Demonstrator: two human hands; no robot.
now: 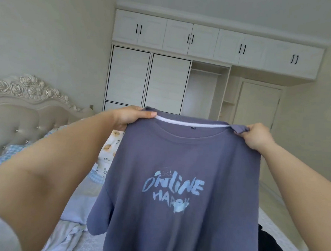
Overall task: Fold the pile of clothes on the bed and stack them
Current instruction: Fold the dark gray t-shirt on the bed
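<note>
Left hand (pixel 131 117) and right hand (pixel 257 136) each pinch a shoulder of the slate-blue cotton T-shirt (pixel 182 184); it hangs flat below both grips over the bed (pixel 88 239), evidently spread for folding.

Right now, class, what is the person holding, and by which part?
The purple T-shirt, held up by its shoulders: left hand and right hand each grip one.

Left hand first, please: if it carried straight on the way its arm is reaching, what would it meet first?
Probably the wardrobe. The left hand, gripping the shirt at one shoulder, points up and away toward those doors, with nothing visible between, though depth is hard to judge.
</note>
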